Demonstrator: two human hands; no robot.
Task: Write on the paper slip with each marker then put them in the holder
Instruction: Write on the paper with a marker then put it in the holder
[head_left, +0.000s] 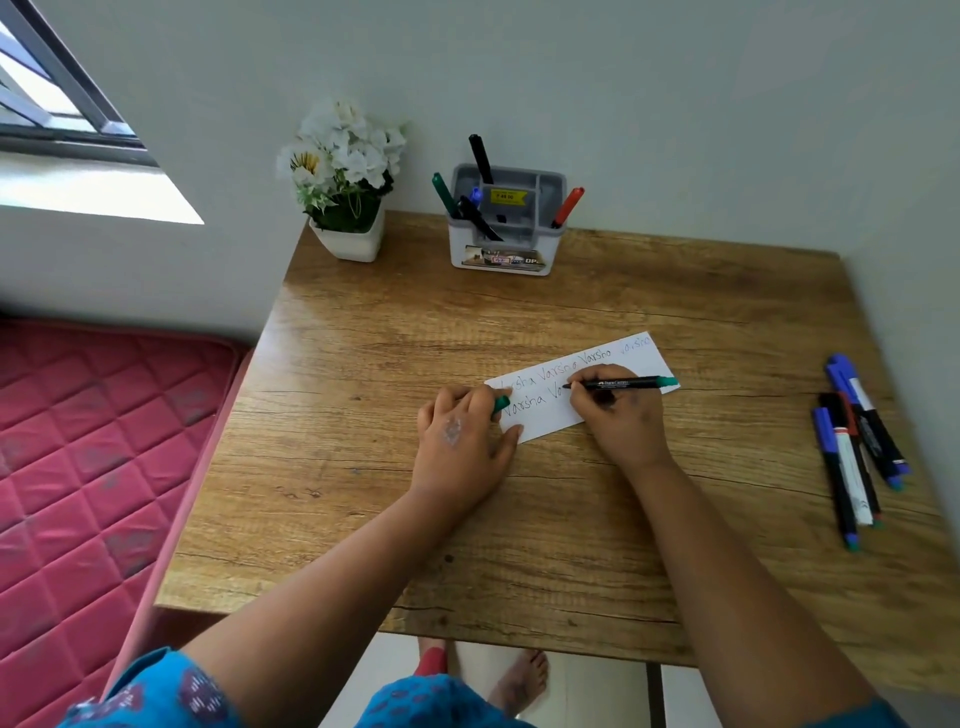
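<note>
A white paper slip (631, 358) lies on the wooden table (363, 493), with handwriting in two rows. My right hand (618, 415) grips a black marker with a green end (631, 383), its tip on the paper's lower row. My left hand (460, 447) presses the slip's left end and holds the green cap (501, 403) between its fingers. The grey-and-white holder (504, 249) stands at the table's back, with green, blue, black and red markers in it. Several loose markers (857, 447) lie at the table's right edge.
A white pot of white flowers (345, 182) stands at the back left corner, beside the holder. A red quilted mattress (88, 441) lies left of the table. The wall runs close behind and to the right. Bare feet (519, 680) show under the front edge.
</note>
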